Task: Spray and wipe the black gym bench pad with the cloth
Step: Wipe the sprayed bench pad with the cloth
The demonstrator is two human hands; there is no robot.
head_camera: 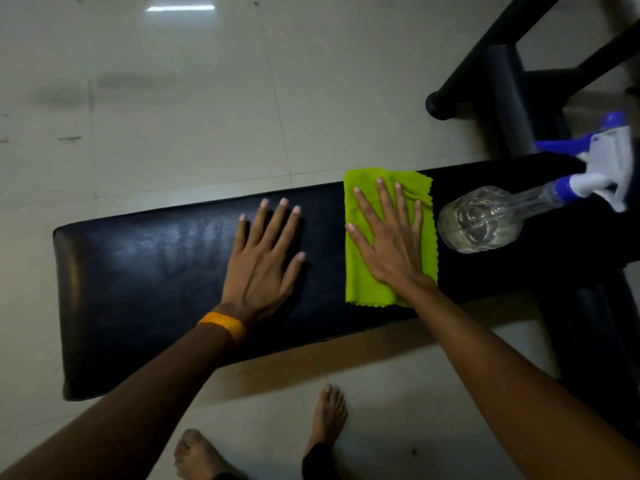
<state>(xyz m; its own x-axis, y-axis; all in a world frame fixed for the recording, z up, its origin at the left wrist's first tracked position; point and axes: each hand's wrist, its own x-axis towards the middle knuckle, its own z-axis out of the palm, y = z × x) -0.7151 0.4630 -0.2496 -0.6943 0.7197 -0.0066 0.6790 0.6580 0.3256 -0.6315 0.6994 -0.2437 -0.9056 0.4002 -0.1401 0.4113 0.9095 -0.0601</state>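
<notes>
On the long black padded bench pad [138, 289], the right hand [388, 244] presses flat, fingers spread, on the lime-green cloth [363, 289]. The left hand [263, 261] lies open on the bare pad beside the cloth (gripping nothing). A clear plastic spray bottle [485, 220] lies on the pad, just past the cloth.

Both bare forearms reach forward. The left hand [265, 263], an orange band [223, 325] at its wrist, lies flat, palm down, fingers [277, 223] spread. The right hand [388, 237] likewise lies flat, fingers splayed.

bench pad [145, 271] bare leftward, spray bottle [485, 220] blocking right
</notes>
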